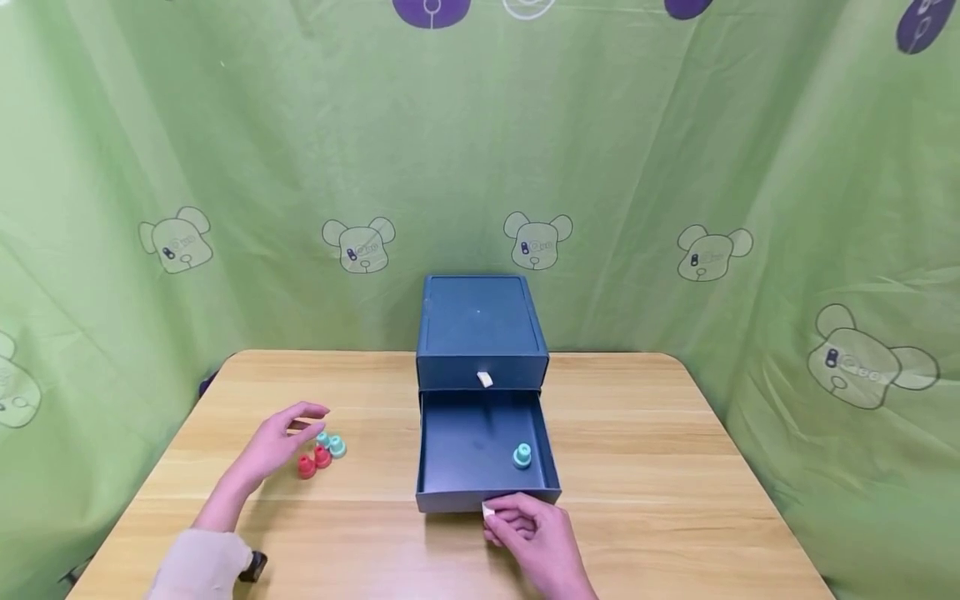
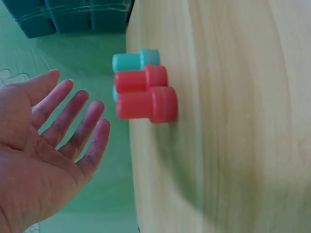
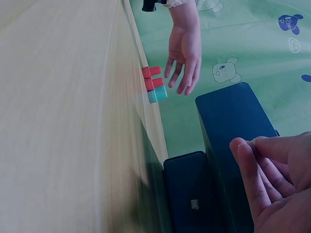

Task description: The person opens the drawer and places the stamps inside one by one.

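Observation:
My left hand [image 1: 273,447] hovers with fingers extended beside small stepped plastic pieces on the table. Two are red [image 1: 307,467] and two teal [image 1: 337,447], each with a wide base and narrow top. In the left wrist view its fingers [image 2: 80,126] are spread, with a gap to the red pieces [image 2: 146,104]. My right hand [image 1: 540,537] pinches the white pull tab [image 1: 488,509] at the front of the pulled-out lower drawer [image 1: 457,467]. One teal piece [image 1: 522,455] stands inside that drawer, toward its right. In the right wrist view thumb and fingertips [image 3: 240,145] meet.
The dark blue cabinet [image 1: 480,317] stands at the table's back middle. Its upper drawer [image 1: 450,372] is closed and has a white tab [image 1: 485,379]. Wooden tabletop [image 1: 645,467] extends on both sides. A green curtain [image 1: 630,150] hangs behind and around.

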`<action>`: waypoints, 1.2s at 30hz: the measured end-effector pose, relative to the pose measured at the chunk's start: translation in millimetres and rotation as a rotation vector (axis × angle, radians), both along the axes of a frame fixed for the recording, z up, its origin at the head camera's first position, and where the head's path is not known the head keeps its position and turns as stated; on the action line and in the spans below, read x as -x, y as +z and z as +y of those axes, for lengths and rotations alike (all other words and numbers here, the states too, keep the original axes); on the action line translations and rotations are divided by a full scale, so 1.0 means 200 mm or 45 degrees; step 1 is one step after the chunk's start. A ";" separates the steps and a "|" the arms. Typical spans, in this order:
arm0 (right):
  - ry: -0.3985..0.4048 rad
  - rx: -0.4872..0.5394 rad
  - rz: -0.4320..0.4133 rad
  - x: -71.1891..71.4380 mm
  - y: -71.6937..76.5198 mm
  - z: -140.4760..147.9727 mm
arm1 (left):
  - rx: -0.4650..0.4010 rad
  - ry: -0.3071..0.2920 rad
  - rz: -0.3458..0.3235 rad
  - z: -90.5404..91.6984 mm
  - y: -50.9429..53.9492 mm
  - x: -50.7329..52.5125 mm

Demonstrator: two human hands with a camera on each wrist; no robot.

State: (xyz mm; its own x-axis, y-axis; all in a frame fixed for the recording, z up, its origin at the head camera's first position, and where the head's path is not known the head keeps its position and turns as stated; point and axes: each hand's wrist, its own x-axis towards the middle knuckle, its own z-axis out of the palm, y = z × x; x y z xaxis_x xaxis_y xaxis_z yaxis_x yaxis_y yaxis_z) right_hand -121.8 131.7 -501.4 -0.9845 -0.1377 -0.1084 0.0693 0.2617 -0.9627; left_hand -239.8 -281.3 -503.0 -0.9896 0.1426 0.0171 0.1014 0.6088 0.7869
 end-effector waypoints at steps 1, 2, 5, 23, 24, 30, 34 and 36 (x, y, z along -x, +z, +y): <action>-0.001 -0.003 0.007 0.00 0.00 0.00 | 0.003 0.002 -0.012 0.00 -0.01 0.00; -0.001 -0.006 0.014 0.00 0.00 0.00 | 0.009 0.001 -0.025 0.00 -0.01 0.01; -0.002 -0.017 0.033 -0.01 0.00 0.00 | 0.004 0.007 -0.073 -0.01 -0.03 0.01; -0.009 -0.019 0.035 -0.01 -0.01 0.00 | -0.010 0.005 -0.132 0.00 -0.14 0.01; -0.010 -0.020 0.034 -0.01 -0.01 0.00 | -0.010 0.010 -0.137 0.00 -0.14 0.01; -0.016 -0.022 0.036 -0.01 -0.01 0.00 | 0.036 0.034 -0.110 0.01 -0.14 0.02; -0.015 -0.025 0.041 -0.01 0.00 0.00 | 0.047 0.036 -0.095 0.01 -0.14 0.02; -0.016 -0.027 0.041 -0.01 -0.01 0.00 | 0.048 0.038 -0.094 0.01 -0.14 0.02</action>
State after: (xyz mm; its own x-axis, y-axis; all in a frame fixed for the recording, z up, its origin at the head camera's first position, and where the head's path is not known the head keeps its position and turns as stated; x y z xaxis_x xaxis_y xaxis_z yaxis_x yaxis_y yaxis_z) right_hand -119.6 131.4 -502.5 -0.9892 -0.1230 -0.0796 0.0422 0.2811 -0.9587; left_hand -243.4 -278.5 -530.8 -0.9919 0.1118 -0.0611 0.0249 0.6402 0.7678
